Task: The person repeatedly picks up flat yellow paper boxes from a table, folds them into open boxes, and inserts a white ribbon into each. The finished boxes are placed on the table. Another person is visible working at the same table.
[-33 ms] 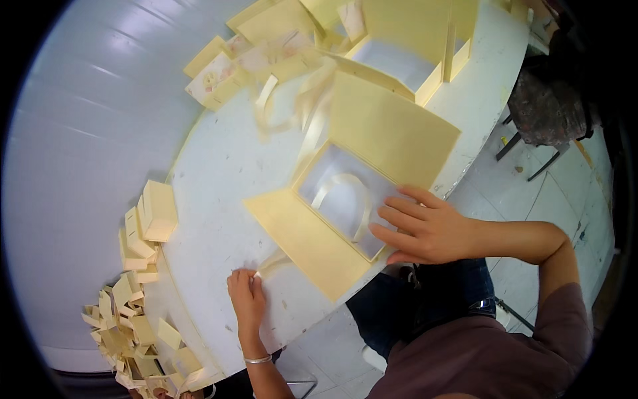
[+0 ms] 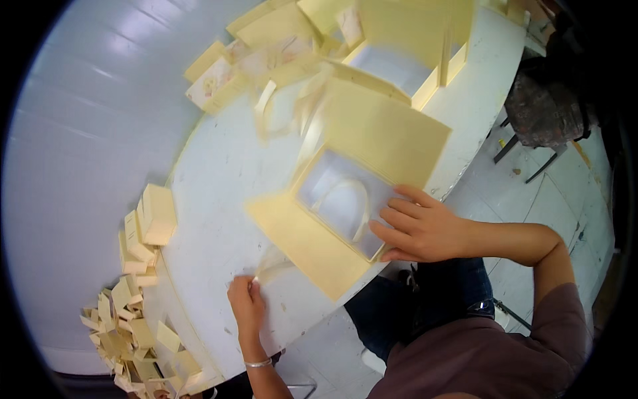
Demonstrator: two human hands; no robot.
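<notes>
An open pale yellow gift box (image 2: 347,282) lies tilted across the table, its flaps spread to both sides of a white-lined tray. Inside the tray curves a loop of cream ribbon (image 2: 362,199). My right hand (image 2: 425,229) grips the tray's near right end, fingers reaching over the wall and thumb by the near corner. Left of the box, my left hand (image 2: 247,302) is closed on the end of another pale ribbon (image 2: 274,267), which runs out from under the near flap. The fingertips there are partly hidden.
More open yellow boxes (image 2: 389,60) and loose ribbons stand along the far side of the white table (image 2: 212,199). Small yellow cartons (image 2: 158,214) and a heap of yellow pieces (image 2: 126,326) are at the left. A stool with a patterned bag (image 2: 548,106) stands at the right.
The whole view has shifted very slightly. Both hands keep their places on the ribbon and the box.
</notes>
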